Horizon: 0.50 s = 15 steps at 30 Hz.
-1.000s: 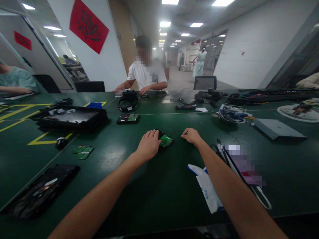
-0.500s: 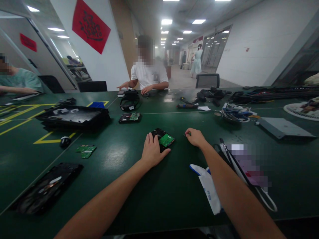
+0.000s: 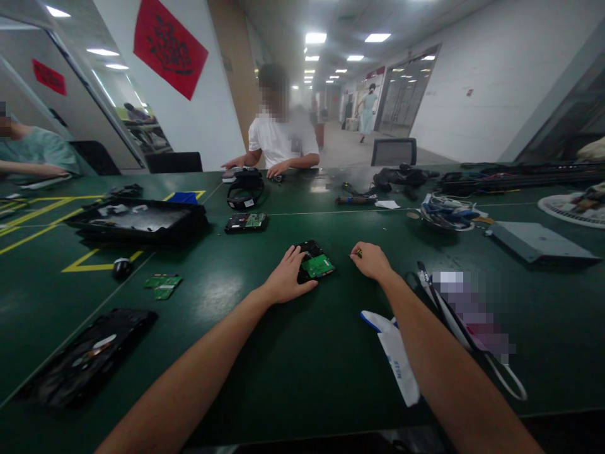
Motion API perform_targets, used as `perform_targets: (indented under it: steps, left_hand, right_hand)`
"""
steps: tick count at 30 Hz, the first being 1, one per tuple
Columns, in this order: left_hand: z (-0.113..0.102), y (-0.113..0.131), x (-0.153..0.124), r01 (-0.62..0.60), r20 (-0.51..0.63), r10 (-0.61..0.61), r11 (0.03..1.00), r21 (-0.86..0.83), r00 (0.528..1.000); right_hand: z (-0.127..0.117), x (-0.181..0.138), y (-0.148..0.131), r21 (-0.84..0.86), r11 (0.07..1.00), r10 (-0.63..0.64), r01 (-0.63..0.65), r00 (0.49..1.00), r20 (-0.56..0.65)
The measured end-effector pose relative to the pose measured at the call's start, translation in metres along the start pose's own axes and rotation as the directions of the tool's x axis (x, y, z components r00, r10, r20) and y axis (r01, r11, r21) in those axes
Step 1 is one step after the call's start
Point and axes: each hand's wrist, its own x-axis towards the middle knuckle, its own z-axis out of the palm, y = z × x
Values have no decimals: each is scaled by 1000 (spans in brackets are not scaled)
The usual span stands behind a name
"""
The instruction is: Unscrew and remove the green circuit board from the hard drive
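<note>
My left hand point(image 3: 287, 279) rests on the green table point(image 3: 293, 353), fingers curled around the left side of a small black hard drive with a green circuit board point(image 3: 316, 263) facing up. My right hand point(image 3: 372, 260) lies just right of the drive, fingers pinched shut on a small thin tool whose tip point(image 3: 358, 253) shows at the fingertips. The two hands are a short gap apart.
A second drive point(image 3: 246, 221) lies farther back. A black tray point(image 3: 137, 221), loose green boards point(image 3: 163, 287) and a black panel point(image 3: 80, 359) are left. White gloves point(image 3: 394, 362) and cables point(image 3: 447, 213) are right. A person in white point(image 3: 278, 142) sits opposite; another person's sleeve point(image 3: 33, 151) is far left.
My left hand slid from lying over the drive to gripping its left side, and the drive turned slightly and shifted right. My right hand stayed almost still.
</note>
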Motion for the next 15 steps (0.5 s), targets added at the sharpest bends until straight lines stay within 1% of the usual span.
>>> perform_targets:
  steps: [6,9,12,14,15]
  left_hand:
    - [-15,-11,17,-128,136,141,986,-103,980]
    - [-16,-9,21,-154,156,171,982,-113,973]
    - [-9,-2,18,-105,119,111,993,-58,987]
    - [-3,4,13,-51,53,53,998,-23,997]
    - [0,7,11,-46,34,46,999,-7,998]
  right_hand:
    - [-3,-1,-4,-8,1000,18,-18,1000,16]
    - [-3,-2,-6,-22,1000,22,-21,1000,12]
    - [-2,-2,-8,-45,999,27,-27,1000,-1]
    - [-1,-2,-8,-52,998,26,-27,1000,-10]
    - [0,-2,-8,-56,998,24,-25,1000,-16]
